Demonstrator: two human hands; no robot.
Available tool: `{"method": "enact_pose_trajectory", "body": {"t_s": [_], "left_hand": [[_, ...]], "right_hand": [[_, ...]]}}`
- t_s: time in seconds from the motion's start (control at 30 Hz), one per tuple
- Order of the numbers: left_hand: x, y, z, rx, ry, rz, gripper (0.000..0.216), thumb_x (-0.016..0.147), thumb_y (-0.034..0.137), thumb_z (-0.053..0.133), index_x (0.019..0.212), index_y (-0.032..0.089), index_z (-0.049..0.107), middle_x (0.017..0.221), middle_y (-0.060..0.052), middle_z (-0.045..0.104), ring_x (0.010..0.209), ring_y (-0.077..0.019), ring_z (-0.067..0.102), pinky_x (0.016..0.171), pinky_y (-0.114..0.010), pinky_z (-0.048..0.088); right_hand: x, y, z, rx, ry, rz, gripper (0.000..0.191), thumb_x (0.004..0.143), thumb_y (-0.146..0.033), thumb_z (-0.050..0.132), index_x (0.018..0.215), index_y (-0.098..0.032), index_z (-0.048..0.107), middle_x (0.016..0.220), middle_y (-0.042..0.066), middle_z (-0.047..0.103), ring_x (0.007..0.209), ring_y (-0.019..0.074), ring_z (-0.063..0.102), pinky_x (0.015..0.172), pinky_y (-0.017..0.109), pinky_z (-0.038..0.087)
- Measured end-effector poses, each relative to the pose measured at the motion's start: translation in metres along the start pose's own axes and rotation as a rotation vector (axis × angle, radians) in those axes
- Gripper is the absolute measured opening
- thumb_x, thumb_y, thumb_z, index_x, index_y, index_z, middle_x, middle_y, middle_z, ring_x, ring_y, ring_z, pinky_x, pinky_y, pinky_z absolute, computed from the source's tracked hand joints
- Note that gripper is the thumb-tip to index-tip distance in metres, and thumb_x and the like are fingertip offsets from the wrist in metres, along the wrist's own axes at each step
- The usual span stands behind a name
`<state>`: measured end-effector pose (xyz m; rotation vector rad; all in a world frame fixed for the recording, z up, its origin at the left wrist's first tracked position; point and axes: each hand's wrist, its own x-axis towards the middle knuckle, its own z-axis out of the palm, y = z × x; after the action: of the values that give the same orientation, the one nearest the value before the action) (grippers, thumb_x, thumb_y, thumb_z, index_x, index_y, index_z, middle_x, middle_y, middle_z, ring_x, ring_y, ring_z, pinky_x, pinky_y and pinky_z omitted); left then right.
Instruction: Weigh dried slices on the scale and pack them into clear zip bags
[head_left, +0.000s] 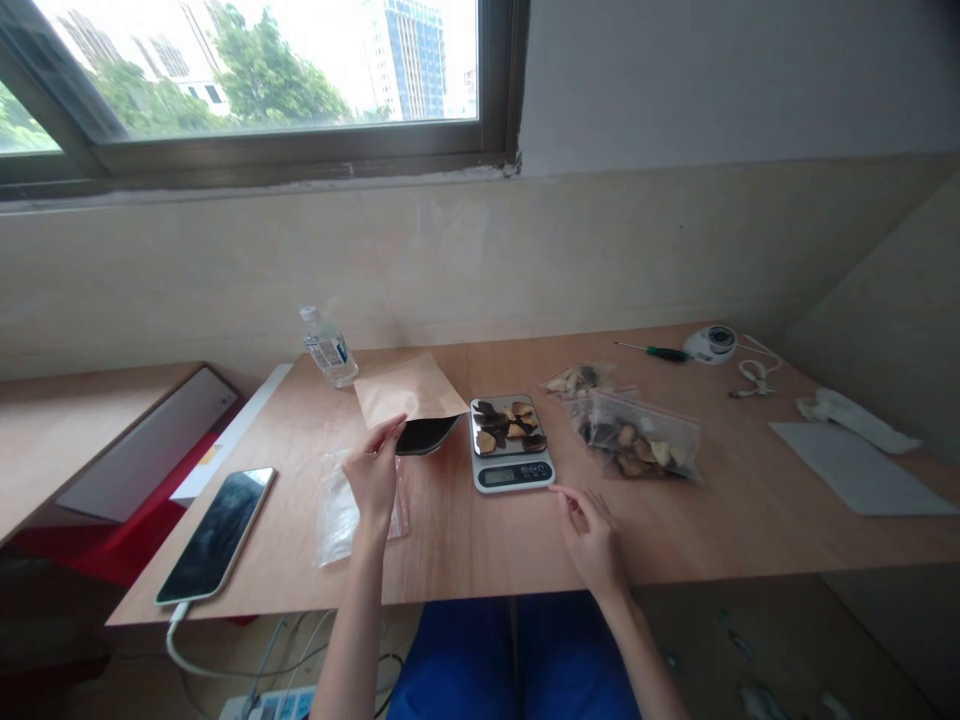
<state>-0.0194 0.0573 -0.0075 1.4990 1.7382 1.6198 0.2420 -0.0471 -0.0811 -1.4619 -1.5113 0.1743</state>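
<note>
My left hand point(375, 468) pinches the rim of a brown kraft paper bag point(409, 388), whose open mouth faces me and shows a dark inside. To its right stands a small digital kitchen scale point(514, 474). Dark and tan dried slices point(510, 425) are spread over the scale's plate. My right hand point(589, 535) holds nothing; its forefinger reaches to the scale's front right corner, while the other fingers are loosely bent. Whether that fingertip presses on the scale, I cannot tell. Under and beside my left hand lie clear plastic zip bags point(337, 510).
Zip bags of dried pieces point(637, 440) lie right of the scale. A water bottle point(330, 348) stands at the back left, a phone point(217, 535) on a cable at the front left. Farther right are a screwdriver point(664, 353), a white dome camera point(711, 344) and a white sheet point(855, 470).
</note>
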Motion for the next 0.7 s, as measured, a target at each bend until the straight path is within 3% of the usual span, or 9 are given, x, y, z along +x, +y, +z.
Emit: {"method": "enact_pose_trajectory", "body": {"t_s": [0.43,0.57,0.7], "left_hand": [[-0.004,-0.003,-0.002,0.003,-0.019,0.025,0.023,0.077,0.037,0.06,0.091,0.024,0.073,0.091,-0.001,0.073,0.087,-0.0192,0.067,0.079,-0.029,0.05],[-0.011,0.008,-0.005,0.023,-0.025,0.048,0.021,0.078,0.036,0.06,0.091,0.025,0.073,0.092,0.0,0.073,0.088,-0.0189,0.067,0.081,-0.029,0.05],[-0.023,0.023,-0.012,0.039,-0.05,0.061,0.02,0.079,0.034,0.06,0.091,0.025,0.073,0.093,0.0,0.073,0.09,-0.0184,0.067,0.079,-0.027,0.051]], "right_hand": [[0.0,0.003,0.003,0.013,-0.065,0.025,0.018,0.09,-0.022,0.044,0.092,-0.021,0.062,0.091,0.007,0.065,0.089,0.0219,0.059,0.076,0.036,0.049],[0.011,-0.037,0.007,0.146,-0.137,-0.032,0.022,0.09,-0.019,0.042,0.098,-0.022,0.063,0.094,0.007,0.065,0.093,0.0207,0.059,0.083,0.037,0.05],[0.033,-0.095,0.033,0.323,-0.396,-0.199,0.038,0.089,-0.01,0.036,0.12,-0.022,0.056,0.115,0.007,0.061,0.11,0.0181,0.055,0.095,0.036,0.047]]}}
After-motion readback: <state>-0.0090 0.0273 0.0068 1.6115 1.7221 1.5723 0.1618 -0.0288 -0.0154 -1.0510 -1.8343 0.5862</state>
